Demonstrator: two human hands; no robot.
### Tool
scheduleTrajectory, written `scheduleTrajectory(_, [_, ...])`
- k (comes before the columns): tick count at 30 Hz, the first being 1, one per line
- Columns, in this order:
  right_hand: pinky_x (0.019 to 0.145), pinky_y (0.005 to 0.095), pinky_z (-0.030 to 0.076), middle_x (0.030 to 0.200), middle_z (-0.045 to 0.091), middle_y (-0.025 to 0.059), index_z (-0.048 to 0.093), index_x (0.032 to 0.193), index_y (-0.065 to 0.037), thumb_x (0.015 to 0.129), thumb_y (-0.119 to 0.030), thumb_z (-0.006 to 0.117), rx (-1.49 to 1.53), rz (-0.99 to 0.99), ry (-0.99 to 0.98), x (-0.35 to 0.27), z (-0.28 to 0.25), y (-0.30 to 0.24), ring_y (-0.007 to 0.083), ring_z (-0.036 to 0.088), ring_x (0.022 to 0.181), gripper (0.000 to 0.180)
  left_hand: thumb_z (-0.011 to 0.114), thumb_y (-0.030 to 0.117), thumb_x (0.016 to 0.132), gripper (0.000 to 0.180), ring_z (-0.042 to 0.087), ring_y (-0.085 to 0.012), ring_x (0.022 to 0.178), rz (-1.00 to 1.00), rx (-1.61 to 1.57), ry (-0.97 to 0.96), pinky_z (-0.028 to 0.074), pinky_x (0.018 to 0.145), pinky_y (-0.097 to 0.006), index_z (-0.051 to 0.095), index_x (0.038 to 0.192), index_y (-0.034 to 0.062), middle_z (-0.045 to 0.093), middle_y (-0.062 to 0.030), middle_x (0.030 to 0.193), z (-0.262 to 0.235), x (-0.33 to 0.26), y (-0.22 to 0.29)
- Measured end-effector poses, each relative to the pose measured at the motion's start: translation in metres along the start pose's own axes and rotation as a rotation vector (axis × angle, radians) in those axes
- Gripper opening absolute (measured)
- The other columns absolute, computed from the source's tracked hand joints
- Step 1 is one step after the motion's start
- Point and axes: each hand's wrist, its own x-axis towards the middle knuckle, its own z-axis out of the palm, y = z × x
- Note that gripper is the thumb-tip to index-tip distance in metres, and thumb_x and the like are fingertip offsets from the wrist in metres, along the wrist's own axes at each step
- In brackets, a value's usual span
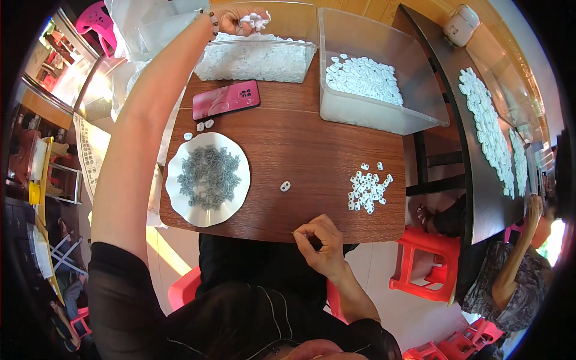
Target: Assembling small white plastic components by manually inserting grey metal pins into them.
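From where I watch, the right hand [321, 245] is at the near edge of the table [282, 144]. Its finger and thumb are pinched tip to tip, and the rest of the fingers curl in. A tiny speck shows at the tips, too small for me to name, so I can't tell if it holds anything.

The lone piece [285, 186] lies on the wood ahead of that hand and a little to its left, not touching it. It is a white oval with two dark holes. Its long side tilts, with the far end leaning right. The right hand is much nearer to it than the left hand [231, 21].

Off to the right I see a loose heap [369, 191] of white pieces with dark holes. To the left is a wavy white plate [243, 180] full of small grey bits [207, 177]. Past the plate sit three white buttons [200, 126] and a pink phone [227, 100].

Farther out, the left hand is up at the left box [294, 21], its fingers closed round a clump of white bits [256, 22]. More white ones fill that box. The right box [360, 117] has some too.
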Motion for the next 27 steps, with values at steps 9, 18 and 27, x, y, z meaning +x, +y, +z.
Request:
scheduleTrajectory(9, [0.058, 0.0289, 0.045, 0.074, 0.061, 0.0055, 0.066, 0.082, -0.003, 0.078, -0.002, 0.070, 0.051, 0.142, -0.003, -0.005, -0.002, 0.001, 0.0187, 0.056, 0.070, 0.006, 0.074, 0.016, 0.084, 0.024, 0.049, -0.0048, 0.059, 0.025, -0.032, -0.018, 0.034, 0.035, -0.012, 0.061, 0.095, -0.0009, 0.057, -0.0061, 0.077, -0.003, -0.005, 0.005])
scheduleTrajectory(18, [0.056, 0.0218, 0.040, 0.075, 0.055, 0.0020, 0.065, 0.080, -0.002, 0.082, -0.002, 0.068, 0.120, 0.158, 0.031, -0.008, -0.002, -0.001, 0.0082, 0.050, 0.063, 0.003, 0.074, 0.016, 0.084, 0.027, 0.051, -0.0059, 0.062, 0.068, -0.028, -0.008, 0.036, 0.036, -0.010, 0.062, 0.102, 0.0005, 0.057, -0.0101, 0.084, 0.022, -0.033, 0.003])
scheduleTrajectory(27, [0.057, 0.0207, 0.041, 0.072, 0.057, 0.0008, 0.065, 0.084, -0.001, 0.087, -0.006, 0.066, 0.226, 0.216, 0.100, -0.002, -0.012, 0.028, 0.0062, 0.053, 0.063, 0.006, 0.073, 0.014, 0.085, 0.026, 0.048, -0.0028, 0.058, 0.032, -0.052, -0.163, 0.038, 0.036, -0.009, 0.054, 0.094, -0.0017, 0.054, -0.0095, 0.081, 0.084, -0.086, -0.017])
